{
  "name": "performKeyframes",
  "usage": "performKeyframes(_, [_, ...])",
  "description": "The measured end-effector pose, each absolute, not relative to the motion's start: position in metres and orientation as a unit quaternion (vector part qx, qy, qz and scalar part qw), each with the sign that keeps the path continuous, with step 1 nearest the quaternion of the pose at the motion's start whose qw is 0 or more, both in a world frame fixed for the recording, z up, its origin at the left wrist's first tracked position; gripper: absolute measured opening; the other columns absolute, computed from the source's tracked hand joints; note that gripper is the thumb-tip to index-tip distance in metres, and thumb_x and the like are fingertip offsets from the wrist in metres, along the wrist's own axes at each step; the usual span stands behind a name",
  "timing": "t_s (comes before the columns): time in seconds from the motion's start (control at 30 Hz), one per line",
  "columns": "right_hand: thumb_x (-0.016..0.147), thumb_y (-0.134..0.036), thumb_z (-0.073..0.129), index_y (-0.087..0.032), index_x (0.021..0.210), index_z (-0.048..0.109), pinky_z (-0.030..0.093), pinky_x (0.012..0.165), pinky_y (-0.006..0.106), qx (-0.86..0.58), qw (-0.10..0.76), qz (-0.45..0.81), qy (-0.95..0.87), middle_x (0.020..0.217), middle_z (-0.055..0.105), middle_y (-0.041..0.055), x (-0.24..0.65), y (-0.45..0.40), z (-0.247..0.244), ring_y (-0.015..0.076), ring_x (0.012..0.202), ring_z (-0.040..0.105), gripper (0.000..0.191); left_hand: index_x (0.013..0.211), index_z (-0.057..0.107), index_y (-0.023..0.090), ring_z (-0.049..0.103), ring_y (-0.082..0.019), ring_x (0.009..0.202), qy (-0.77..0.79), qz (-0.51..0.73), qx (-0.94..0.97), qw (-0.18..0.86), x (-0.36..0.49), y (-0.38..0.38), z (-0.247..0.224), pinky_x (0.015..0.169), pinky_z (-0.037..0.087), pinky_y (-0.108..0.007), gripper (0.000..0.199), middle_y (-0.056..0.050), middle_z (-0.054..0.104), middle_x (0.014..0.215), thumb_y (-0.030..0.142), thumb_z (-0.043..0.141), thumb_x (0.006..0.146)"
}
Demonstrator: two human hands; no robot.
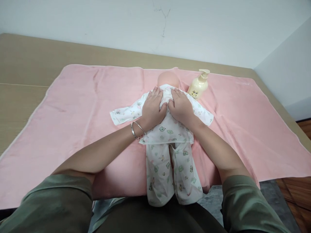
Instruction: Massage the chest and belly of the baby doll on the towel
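Note:
A baby doll (168,79) lies on a pink blanket (73,106), its bare head toward the wall. It is dressed in a white printed top (167,129) and matching trousers (159,174), whose legs hang over the front edge. My left hand (153,108) rests flat on the upper left of the top, fingers stretched toward the head. On the upper right of the top lies my right hand (181,106), also flat with fingers out. The two thumbs nearly meet in the middle. Neither hand grips anything. The doll's own hands are hidden inside the sleeves.
A pale yellow pump bottle (199,84) leans beside the doll's head on the right, on the blanket. The blanket covers most of a wooden table (26,55) set against a white wall (97,26). A silver bangle (133,130) circles my left wrist.

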State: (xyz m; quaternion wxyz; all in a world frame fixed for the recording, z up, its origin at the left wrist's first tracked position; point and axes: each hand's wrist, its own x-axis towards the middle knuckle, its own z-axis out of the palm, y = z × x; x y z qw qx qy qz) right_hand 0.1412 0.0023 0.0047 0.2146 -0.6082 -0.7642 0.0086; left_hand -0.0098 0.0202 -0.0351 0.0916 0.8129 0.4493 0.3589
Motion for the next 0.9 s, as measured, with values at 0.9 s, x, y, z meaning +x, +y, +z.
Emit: performKeyframes(0.9, [0.09,-0.019,0.034,0.003,0.139,0.05,0.035,0.12,0.049,-0.596,0.238,0.005,-0.767,0.143,0.056,0.0213,0.144,0.006,-0.001,0.0301,0.138,0.049,0.055,0.105,0.065,0.018,0.069,-0.02,0.102,0.416,0.627,0.552,0.359,-0.016,0.044,-0.023,0.094,0.06,-0.037,0.04,-0.006,0.071,0.104,0.005,0.066,0.067])
